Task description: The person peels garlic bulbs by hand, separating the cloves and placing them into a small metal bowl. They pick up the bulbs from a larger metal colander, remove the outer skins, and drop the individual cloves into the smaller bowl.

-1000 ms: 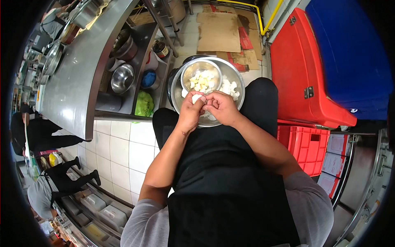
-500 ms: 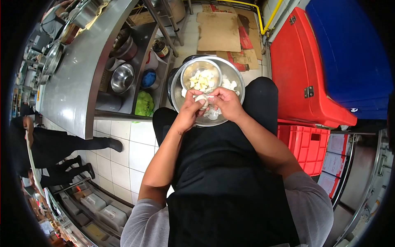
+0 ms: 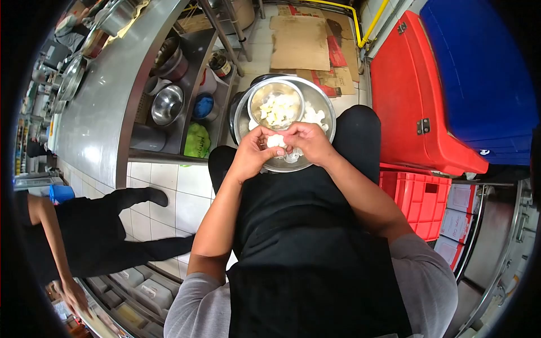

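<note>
Between my two hands is a white garlic bulb (image 3: 275, 141), above the near part of a wide steel bowl (image 3: 327, 107). My left hand (image 3: 253, 151) is closed round its left side, thumb and fingers pressed on it. My right hand (image 3: 309, 142) is closed at its right side, fingertips pinched against it; any bit of skin between them is too small to make out. Inside the wide bowl sits a smaller steel bowl (image 3: 253, 105) with pale peeled garlic cloves (image 3: 278, 109). More white garlic (image 3: 314, 116) lies right of it, and papery skins (image 3: 292, 156) lie below my hands.
A steel worktable (image 3: 96, 112) with shelved pots runs along the left. On the right stand a red and blue cooler box (image 3: 403, 93) and a red crate (image 3: 414, 203). Flattened cardboard (image 3: 298, 42) covers the floor ahead. A person in black (image 3: 84, 231) is at the lower left.
The garlic bulb has turned in my hands and shows a whiter side. At the left, the person in black has stepped closer, with one arm reaching down toward the counter.
</note>
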`<state>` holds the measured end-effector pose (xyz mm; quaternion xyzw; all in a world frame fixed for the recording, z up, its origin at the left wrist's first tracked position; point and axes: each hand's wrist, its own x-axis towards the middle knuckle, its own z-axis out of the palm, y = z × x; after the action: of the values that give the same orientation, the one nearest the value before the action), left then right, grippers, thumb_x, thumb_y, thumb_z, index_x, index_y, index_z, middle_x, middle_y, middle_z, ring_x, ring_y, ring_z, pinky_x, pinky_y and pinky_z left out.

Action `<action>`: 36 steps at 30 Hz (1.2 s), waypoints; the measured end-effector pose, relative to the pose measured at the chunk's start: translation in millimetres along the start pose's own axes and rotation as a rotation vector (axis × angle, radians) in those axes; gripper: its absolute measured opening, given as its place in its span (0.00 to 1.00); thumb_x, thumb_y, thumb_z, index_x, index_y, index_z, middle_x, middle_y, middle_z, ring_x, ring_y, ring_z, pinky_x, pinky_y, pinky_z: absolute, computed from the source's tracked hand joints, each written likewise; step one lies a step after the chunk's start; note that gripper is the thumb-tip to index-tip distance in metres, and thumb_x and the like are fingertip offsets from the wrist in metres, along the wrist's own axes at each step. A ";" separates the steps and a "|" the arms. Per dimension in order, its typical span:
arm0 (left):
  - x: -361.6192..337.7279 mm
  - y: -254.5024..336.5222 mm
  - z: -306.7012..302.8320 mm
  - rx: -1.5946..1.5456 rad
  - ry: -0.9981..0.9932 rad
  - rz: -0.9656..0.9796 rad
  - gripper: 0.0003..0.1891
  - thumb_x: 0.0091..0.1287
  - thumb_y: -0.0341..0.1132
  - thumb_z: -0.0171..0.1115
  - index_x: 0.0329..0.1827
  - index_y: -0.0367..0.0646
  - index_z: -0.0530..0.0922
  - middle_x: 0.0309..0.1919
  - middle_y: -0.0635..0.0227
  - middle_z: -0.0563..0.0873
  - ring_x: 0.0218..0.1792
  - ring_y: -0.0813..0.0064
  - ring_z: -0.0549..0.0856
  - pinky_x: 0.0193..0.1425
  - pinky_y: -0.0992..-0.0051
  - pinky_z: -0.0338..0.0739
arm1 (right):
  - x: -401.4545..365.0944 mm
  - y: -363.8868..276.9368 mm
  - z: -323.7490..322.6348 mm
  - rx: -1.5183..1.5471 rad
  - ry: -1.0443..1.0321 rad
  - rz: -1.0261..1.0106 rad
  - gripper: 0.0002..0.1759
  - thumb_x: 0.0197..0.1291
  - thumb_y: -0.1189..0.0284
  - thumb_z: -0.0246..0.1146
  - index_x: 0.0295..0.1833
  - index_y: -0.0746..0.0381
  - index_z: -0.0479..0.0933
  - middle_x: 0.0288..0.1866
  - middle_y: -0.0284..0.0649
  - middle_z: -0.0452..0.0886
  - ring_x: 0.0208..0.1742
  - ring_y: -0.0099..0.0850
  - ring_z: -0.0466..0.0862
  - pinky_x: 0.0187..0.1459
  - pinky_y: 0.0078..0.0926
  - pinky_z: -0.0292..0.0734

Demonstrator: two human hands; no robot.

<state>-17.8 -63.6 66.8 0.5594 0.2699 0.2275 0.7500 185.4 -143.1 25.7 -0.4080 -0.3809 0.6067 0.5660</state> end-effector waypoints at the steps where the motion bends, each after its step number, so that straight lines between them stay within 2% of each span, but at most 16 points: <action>1: -1.3 -1.9 -0.2 -0.001 0.001 0.000 0.20 0.67 0.18 0.76 0.58 0.37 0.79 0.53 0.64 0.90 0.49 0.78 0.89 0.57 0.74 0.86 | 0.4 0.7 -3.1 -0.001 0.000 0.001 0.06 0.77 0.78 0.67 0.53 0.68 0.85 0.44 0.37 0.88 0.37 0.20 0.85 0.42 0.23 0.84; 4: -1.4 -9.8 -1.8 -0.021 -0.042 0.016 0.21 0.67 0.17 0.76 0.60 0.37 0.79 0.54 0.64 0.90 0.49 0.77 0.90 0.58 0.73 0.87 | 0.9 -4.8 -7.8 0.035 0.018 0.004 0.04 0.76 0.77 0.67 0.49 0.67 0.85 0.39 0.36 0.87 0.34 0.21 0.84 0.40 0.25 0.84; 7: 0.0 -15.2 -6.5 -0.031 -0.043 0.050 0.22 0.66 0.17 0.76 0.61 0.37 0.79 0.55 0.63 0.90 0.49 0.78 0.89 0.56 0.72 0.87 | 3.1 -6.5 -12.2 -0.141 0.060 0.038 0.04 0.75 0.78 0.67 0.49 0.68 0.85 0.38 0.35 0.86 0.37 0.22 0.85 0.41 0.24 0.84; 9: -1.4 -13.5 -10.9 -0.010 0.052 0.002 0.22 0.68 0.23 0.78 0.63 0.37 0.81 0.55 0.65 0.89 0.48 0.78 0.88 0.53 0.75 0.85 | 2.6 -1.4 -14.1 -1.076 0.196 -0.288 0.05 0.74 0.78 0.68 0.51 0.67 0.85 0.37 0.33 0.84 0.39 0.20 0.85 0.42 0.22 0.83; 10: -1.4 -11.0 -11.3 -0.009 0.050 0.000 0.22 0.68 0.23 0.78 0.63 0.37 0.81 0.55 0.65 0.89 0.48 0.78 0.88 0.53 0.75 0.85 | 1.4 -2.7 -12.6 -1.075 0.198 -0.287 0.05 0.74 0.78 0.68 0.51 0.67 0.85 0.37 0.33 0.84 0.39 0.20 0.85 0.42 0.22 0.83; 12: -1.2 -4.5 -12.2 0.023 0.128 -0.093 0.20 0.71 0.24 0.75 0.64 0.36 0.82 0.51 0.66 0.91 0.46 0.80 0.88 0.50 0.76 0.84 | -0.5 -6.5 -6.6 -1.218 0.189 -0.638 0.07 0.73 0.80 0.68 0.53 0.67 0.83 0.39 0.31 0.85 0.42 0.18 0.84 0.44 0.21 0.82; 13: -0.8 -3.9 -12.4 0.023 0.128 -0.092 0.20 0.71 0.24 0.75 0.64 0.36 0.82 0.51 0.66 0.91 0.46 0.80 0.88 0.50 0.76 0.84 | 0.7 -2.5 -3.7 -1.219 0.190 -0.638 0.07 0.73 0.80 0.68 0.53 0.67 0.83 0.39 0.31 0.85 0.42 0.18 0.84 0.44 0.21 0.82; 15: 0.2 -4.5 -11.4 0.035 0.153 -0.111 0.19 0.72 0.26 0.75 0.64 0.36 0.82 0.47 0.68 0.92 0.43 0.81 0.88 0.48 0.78 0.84 | 3.2 7.1 2.5 -0.193 0.089 -0.081 0.09 0.72 0.82 0.68 0.55 0.67 0.82 0.43 0.32 0.86 0.43 0.16 0.84 0.44 0.19 0.82; 19: 1.0 -12.4 -9.3 0.045 0.115 -0.126 0.17 0.72 0.26 0.75 0.61 0.35 0.83 0.47 0.67 0.92 0.43 0.81 0.88 0.48 0.78 0.84 | 0.1 7.0 6.7 -0.125 0.041 -0.033 0.11 0.72 0.83 0.68 0.57 0.68 0.80 0.45 0.33 0.86 0.43 0.16 0.84 0.45 0.17 0.80; 21: 0.2 -15.3 -8.0 -0.040 0.122 -0.056 0.15 0.72 0.26 0.75 0.59 0.36 0.83 0.47 0.66 0.93 0.43 0.81 0.89 0.48 0.78 0.84 | -2.3 3.5 9.5 -0.066 0.023 -0.033 0.11 0.72 0.83 0.67 0.58 0.69 0.78 0.46 0.35 0.87 0.42 0.16 0.84 0.44 0.16 0.80; 28: -2.0 1.6 -2.3 0.003 0.055 -0.083 0.16 0.72 0.26 0.76 0.59 0.36 0.83 0.47 0.66 0.92 0.45 0.79 0.90 0.47 0.77 0.86 | -5.9 9.8 10.8 -0.009 0.000 -0.070 0.13 0.71 0.82 0.68 0.57 0.68 0.76 0.43 0.33 0.85 0.40 0.15 0.83 0.42 0.16 0.78; 30: -1.0 3.0 -1.5 0.045 0.035 -0.082 0.15 0.72 0.26 0.76 0.58 0.35 0.82 0.47 0.66 0.92 0.46 0.78 0.91 0.45 0.77 0.87 | -6.8 12.8 14.6 -0.243 0.026 -0.161 0.15 0.72 0.80 0.68 0.59 0.66 0.73 0.42 0.33 0.83 0.41 0.15 0.82 0.44 0.16 0.77; 34: 0.0 9.5 -6.3 0.080 -0.007 -0.132 0.14 0.71 0.26 0.77 0.56 0.35 0.83 0.46 0.66 0.92 0.45 0.79 0.91 0.45 0.76 0.87 | -12.4 -0.6 16.7 -0.277 0.000 -0.162 0.17 0.73 0.79 0.67 0.61 0.65 0.70 0.45 0.35 0.82 0.43 0.16 0.81 0.45 0.16 0.77; 36: -1.1 15.4 -5.8 0.052 -0.015 -0.207 0.16 0.71 0.27 0.77 0.58 0.35 0.83 0.46 0.67 0.92 0.44 0.79 0.91 0.44 0.75 0.87 | -9.1 0.2 16.2 -0.055 -0.133 -0.190 0.17 0.74 0.81 0.64 0.63 0.65 0.69 0.48 0.38 0.83 0.46 0.18 0.83 0.48 0.19 0.79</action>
<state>-23.0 -56.0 80.4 0.5495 0.3263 0.1374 0.7567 170.6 -152.2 32.2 -0.3443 -0.4710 0.5656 0.5829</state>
